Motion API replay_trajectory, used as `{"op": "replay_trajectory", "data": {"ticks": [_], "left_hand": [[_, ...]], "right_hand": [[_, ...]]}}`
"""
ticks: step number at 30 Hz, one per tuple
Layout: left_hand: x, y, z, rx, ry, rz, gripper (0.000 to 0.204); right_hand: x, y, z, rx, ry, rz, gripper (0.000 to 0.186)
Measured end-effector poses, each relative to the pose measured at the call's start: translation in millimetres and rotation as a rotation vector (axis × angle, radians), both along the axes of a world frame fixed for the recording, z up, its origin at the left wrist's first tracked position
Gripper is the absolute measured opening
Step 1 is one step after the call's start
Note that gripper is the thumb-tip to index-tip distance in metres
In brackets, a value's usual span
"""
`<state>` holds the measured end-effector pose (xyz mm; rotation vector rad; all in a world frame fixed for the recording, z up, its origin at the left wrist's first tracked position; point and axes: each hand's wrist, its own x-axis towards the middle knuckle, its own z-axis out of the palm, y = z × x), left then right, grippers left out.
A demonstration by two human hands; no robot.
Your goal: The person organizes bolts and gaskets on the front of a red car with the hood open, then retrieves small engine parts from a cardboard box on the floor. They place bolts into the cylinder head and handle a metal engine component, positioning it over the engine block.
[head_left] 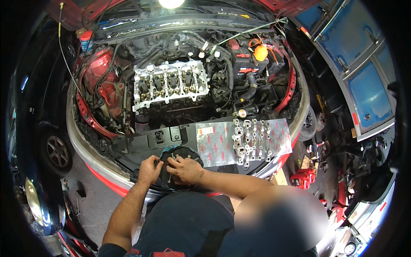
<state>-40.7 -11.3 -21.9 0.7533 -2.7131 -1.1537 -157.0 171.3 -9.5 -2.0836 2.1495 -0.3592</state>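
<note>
A round black container [180, 150] with small metal pieces rests at the front of the open engine bay. My left hand [150, 170] is closed at its left rim, fingers pinched on something dark I cannot make out. My right hand [184, 170] curls down into the container over the pieces; what its fingers hold, if anything, is hidden. To the right, a silver sheet [212, 147] carries several rows of metal bearing caps [238, 141]. Behind, the exposed aluminium cylinder head [171, 96] sits in the engine bay.
A battery [244, 64] with an orange object [260, 52] on it is at the back right. A blue door panel [368, 103] stands far right, above red tool cases [302, 177] and scattered tools. A dark car with a wheel [56, 152] is at left.
</note>
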Motion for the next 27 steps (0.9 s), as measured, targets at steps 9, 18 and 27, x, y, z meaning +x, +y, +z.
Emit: {"op": "replay_trajectory", "data": {"ticks": [9,18,27], "left_hand": [[7,7,8,-0.039,0.028,0.075,0.019],[4,-2,5,-0.022,0.017,0.046,0.021],[5,-8,13,0.954,-0.213,0.241,0.031]], "right_hand": [[-12,18,-10,-0.095,0.023,0.072,0.056],[-12,26,-5,-0.069,-0.023,0.02,0.059],[-10,27,7,-0.005,-0.048,-0.019,0.061]]}}
